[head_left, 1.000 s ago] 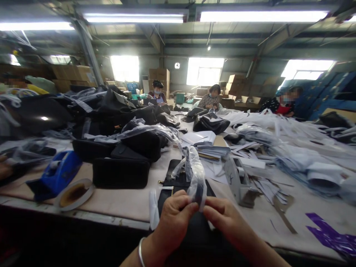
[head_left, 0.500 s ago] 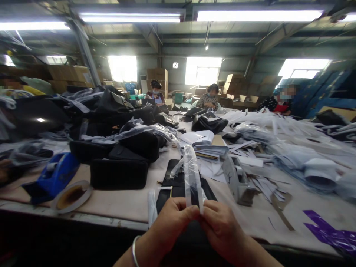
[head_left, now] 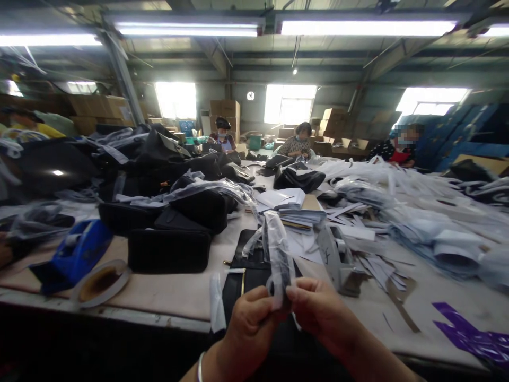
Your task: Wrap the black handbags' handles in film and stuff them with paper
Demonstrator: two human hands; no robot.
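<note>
A black bag (head_left: 234, 281) with gold-coloured hardware lies at the table's front edge, directly under my hands. Above it stands a clear plastic-wrapped strap (head_left: 280, 249), its upper part leaning away from me. My left hand (head_left: 250, 323), with a bracelet at the wrist, is closed on the lower part of this strap. Beside it on the right, my right hand (head_left: 316, 305) pinches the strap's edge between thumb and fingers. Parts of the bag are hidden behind both hands.
To the left are a blue tape dispenser (head_left: 77, 249), a tape roll (head_left: 101, 283) and black bags (head_left: 169, 250). A grey dispenser (head_left: 338, 260), papers (head_left: 302, 215) and purple plastic (head_left: 473, 334) lie to the right. Several people are beyond the table.
My left hand has moved slightly down and turned, while my right hand has shifted up and right. The wrapped strap is now bent and twisted between them.
</note>
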